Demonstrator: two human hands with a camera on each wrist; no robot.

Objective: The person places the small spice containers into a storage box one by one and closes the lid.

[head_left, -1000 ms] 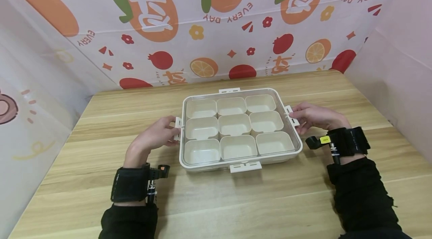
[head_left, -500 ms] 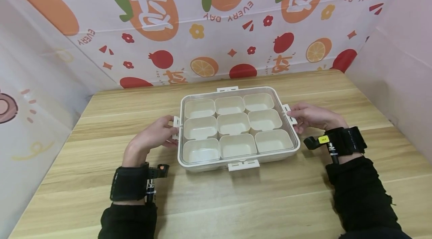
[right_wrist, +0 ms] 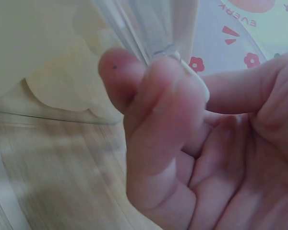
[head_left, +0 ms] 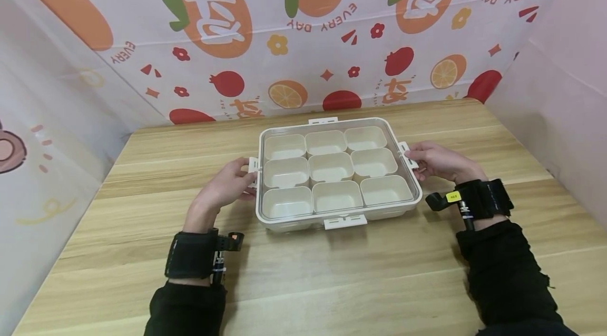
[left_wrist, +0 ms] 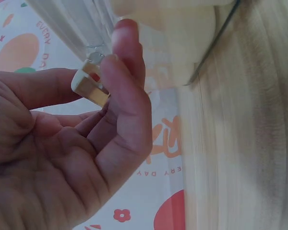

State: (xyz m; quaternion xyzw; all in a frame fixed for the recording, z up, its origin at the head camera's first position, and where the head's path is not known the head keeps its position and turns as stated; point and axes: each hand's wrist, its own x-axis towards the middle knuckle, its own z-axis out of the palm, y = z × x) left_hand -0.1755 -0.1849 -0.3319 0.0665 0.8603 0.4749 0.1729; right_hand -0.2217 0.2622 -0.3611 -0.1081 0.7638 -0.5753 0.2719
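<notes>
A storage box [head_left: 284, 226] with a clear lid stands in the middle of the table in the head view. Several cream compartment cups [head_left: 331, 166] show through its lid, with nothing visible in them. My left hand [head_left: 226, 186] holds the left side latch [left_wrist: 92, 88], thumb on one face and fingers curled behind it. On the opposite side, my right hand [head_left: 441, 161] pinches the right latch [right_wrist: 200, 88] between thumb and bent fingers. Front latch [head_left: 345, 221] and back latch [head_left: 323, 120] both stick outward from the lid frame.
Under the box lies a wood-grain table [head_left: 332, 288]. A fruit-print curtain [head_left: 313, 57] closes off its back edge, and pale sheets hang along the left [head_left: 61, 115] and right. Black cameras are strapped to both wrists.
The box first shifts slightly left, then moves a little away from me and to the right. Both hands stay at its side latches, the left travelling with it.
</notes>
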